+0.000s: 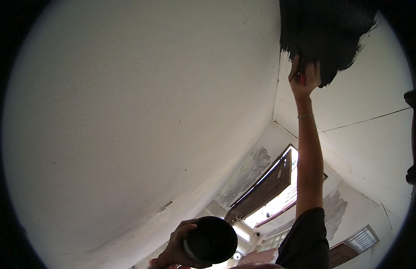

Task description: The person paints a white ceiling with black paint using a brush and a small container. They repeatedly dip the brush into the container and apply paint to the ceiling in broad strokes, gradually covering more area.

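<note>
My right hand (310,80) is raised at the end of a stretched arm, its fingers closed around a paintbrush. A bit of the brush's red handle (302,79) shows between the fingers; its bristles are lost against the dark paint. The hand is at the lower edge of a black painted patch (329,38) with ragged, streaky borders on the white ceiling. Low in view, my left hand (172,247) grips a round, dark paint container (211,240) by its side. The inside of the container looks black, and how full it is cannot be seen.
A broad whitish wall (127,112) fills the left side, meeting the ceiling (351,103) along a corner line. Beyond my arm are a window with a brown shutter (262,188), grey wall patches (246,175) and a louvred vent (364,240). A dark object (412,134) stands at the right rim.
</note>
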Demonstrator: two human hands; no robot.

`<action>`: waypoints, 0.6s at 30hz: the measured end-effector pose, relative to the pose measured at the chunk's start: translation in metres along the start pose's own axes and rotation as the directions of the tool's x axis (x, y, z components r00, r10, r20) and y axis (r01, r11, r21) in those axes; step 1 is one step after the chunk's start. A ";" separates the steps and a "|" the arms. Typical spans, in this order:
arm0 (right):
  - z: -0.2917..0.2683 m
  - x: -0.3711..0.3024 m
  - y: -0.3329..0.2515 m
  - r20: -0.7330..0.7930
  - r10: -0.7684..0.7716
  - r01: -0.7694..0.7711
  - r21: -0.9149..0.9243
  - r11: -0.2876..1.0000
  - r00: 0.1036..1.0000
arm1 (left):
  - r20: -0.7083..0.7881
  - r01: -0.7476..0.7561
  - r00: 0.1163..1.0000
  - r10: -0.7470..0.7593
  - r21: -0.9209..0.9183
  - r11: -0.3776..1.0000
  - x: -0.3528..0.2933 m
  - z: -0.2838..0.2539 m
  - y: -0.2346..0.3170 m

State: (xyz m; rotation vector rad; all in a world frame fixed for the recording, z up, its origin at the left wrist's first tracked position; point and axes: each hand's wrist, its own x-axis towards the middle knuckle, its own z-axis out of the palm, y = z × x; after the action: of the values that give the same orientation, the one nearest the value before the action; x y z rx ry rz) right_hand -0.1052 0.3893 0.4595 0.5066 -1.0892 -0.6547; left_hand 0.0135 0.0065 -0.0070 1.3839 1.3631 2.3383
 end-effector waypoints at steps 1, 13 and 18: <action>-0.002 -0.019 0.002 0.022 0.037 -0.037 0.014 0.999 0.999 | -0.004 0.004 1.000 -0.004 0.012 1.000 0.001 0.000 0.003; -0.019 -0.013 -0.018 -0.105 0.053 -0.044 0.085 0.995 0.993 | -0.031 0.201 0.979 -0.202 -0.050 0.978 -0.020 -0.006 -0.023; 0.000 -0.053 0.002 0.036 0.023 -0.028 0.149 0.988 0.999 | -0.136 0.424 0.848 -0.513 -0.408 0.809 -0.013 0.001 -0.019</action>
State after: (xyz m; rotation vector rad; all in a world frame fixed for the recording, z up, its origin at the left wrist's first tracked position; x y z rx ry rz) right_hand -0.1210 0.4282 0.4271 0.6110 -1.1815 -0.5634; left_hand 0.0155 0.0120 -0.0292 0.5818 1.0775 2.2908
